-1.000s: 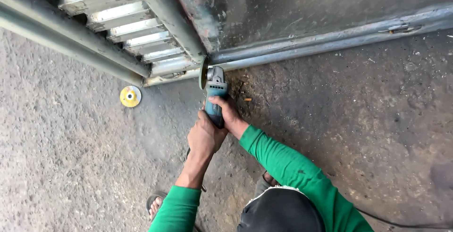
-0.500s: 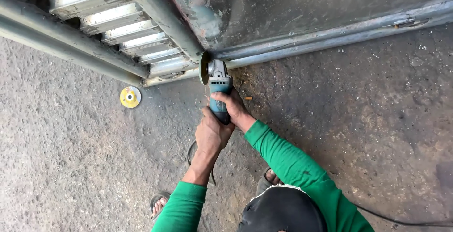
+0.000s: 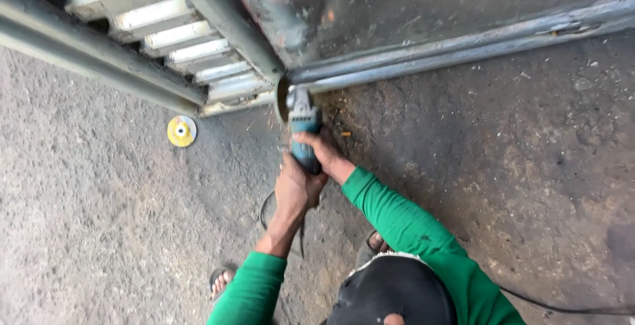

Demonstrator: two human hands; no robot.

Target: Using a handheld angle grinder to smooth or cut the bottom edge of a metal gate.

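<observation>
A teal angle grinder (image 3: 303,121) points away from me, its disc (image 3: 282,99) pressed edge-on against the bottom corner of a grey metal gate frame (image 3: 423,50). A few orange sparks fly near the disc. My left hand (image 3: 295,186) grips the rear of the grinder's body. My right hand (image 3: 325,154) wraps its right side, a little further forward. Both arms wear green sleeves. The grinder's black cord (image 3: 264,209) loops on the ground behind my left hand.
A yellow spare disc (image 3: 181,130) lies on the rough concrete to the left. The gate's slatted panel (image 3: 165,31) and a grey rail (image 3: 99,60) run across the upper left. My sandalled feet (image 3: 221,281) show below. A second cable (image 3: 562,308) trails at bottom right.
The grinder and both hands have shifted slightly toward the gate corner, and the view has drawn a little closer. Sparks appear at the disc.
</observation>
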